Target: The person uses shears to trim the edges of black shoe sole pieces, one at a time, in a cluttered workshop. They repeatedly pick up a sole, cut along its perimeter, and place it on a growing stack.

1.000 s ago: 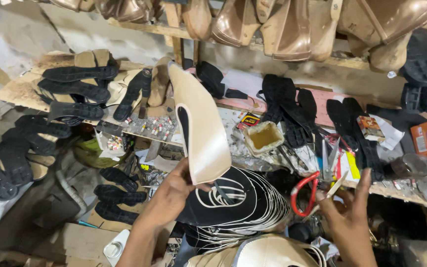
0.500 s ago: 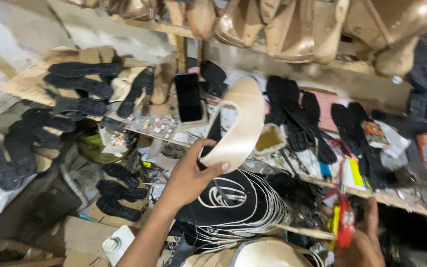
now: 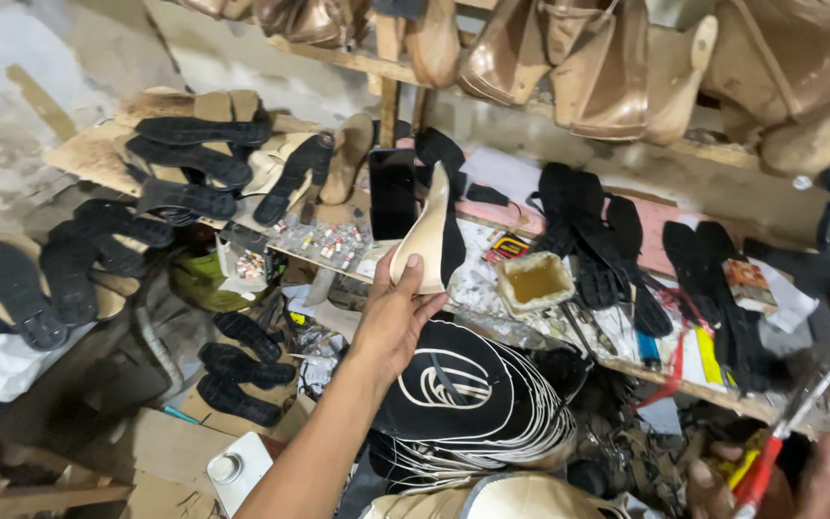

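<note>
My left hand [image 3: 396,312] grips a cream shoe sole [image 3: 427,235] by its lower end and holds it upright, edge-on, in front of the cluttered bench. A stack of black soles with white line patterns [image 3: 477,399] lies just below that hand. At the bottom right, my right hand [image 3: 799,481] is closed on red-handled pliers [image 3: 788,428], whose metal tip points up and to the right. A small square cup of yellowish glue [image 3: 535,282] stands on the bench to the right of the cream sole.
Black soles [image 3: 189,159] lie in rows on the bench at left, and more black soles [image 3: 617,240] at right. A dark phone [image 3: 393,192] leans behind the cream sole. Tan shoe lasts [image 3: 578,58] hang on the top shelf. A white can [image 3: 237,469] sits low.
My left hand has turned the cream sole from its broad face to edge-on and lowered it slightly. My right hand has taken up the red-handled pliers and dropped to the lower right corner.
</note>
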A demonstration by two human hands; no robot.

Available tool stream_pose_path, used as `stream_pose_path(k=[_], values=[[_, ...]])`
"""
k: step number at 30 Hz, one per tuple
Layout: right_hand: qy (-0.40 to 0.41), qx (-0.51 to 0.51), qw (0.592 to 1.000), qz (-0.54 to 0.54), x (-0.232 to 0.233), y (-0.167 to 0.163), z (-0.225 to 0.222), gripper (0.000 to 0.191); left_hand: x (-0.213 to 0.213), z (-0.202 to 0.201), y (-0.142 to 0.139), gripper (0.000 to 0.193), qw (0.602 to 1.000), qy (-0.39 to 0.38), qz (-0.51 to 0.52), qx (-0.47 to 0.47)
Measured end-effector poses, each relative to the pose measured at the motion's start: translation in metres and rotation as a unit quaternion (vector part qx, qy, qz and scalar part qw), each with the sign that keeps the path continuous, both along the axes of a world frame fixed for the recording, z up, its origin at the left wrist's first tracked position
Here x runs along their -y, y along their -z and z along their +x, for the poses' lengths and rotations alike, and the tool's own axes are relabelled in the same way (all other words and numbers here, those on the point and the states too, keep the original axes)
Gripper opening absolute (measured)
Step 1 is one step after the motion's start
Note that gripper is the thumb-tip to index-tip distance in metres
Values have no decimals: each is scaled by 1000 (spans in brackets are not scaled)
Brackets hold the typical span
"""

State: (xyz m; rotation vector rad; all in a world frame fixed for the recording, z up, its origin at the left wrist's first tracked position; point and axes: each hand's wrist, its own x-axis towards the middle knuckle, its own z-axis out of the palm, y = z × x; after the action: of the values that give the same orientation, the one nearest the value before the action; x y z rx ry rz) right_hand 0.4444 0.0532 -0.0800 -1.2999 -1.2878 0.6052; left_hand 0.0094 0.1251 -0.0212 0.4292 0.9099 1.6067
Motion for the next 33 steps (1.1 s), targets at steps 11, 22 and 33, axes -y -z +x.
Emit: stream_pose_path(k=[11, 22, 33], values=[[-96, 20, 990, -101, 16, 39, -57, 119, -71, 19, -9, 81, 990, 48, -119, 60], [0, 12, 990, -141, 35, 25, -66, 106, 65, -22, -8, 56, 639, 59, -76, -763], [-108, -30, 982, -155, 27, -47, -158, 110, 105, -25, -51, 40, 858, 101, -81, -497]])
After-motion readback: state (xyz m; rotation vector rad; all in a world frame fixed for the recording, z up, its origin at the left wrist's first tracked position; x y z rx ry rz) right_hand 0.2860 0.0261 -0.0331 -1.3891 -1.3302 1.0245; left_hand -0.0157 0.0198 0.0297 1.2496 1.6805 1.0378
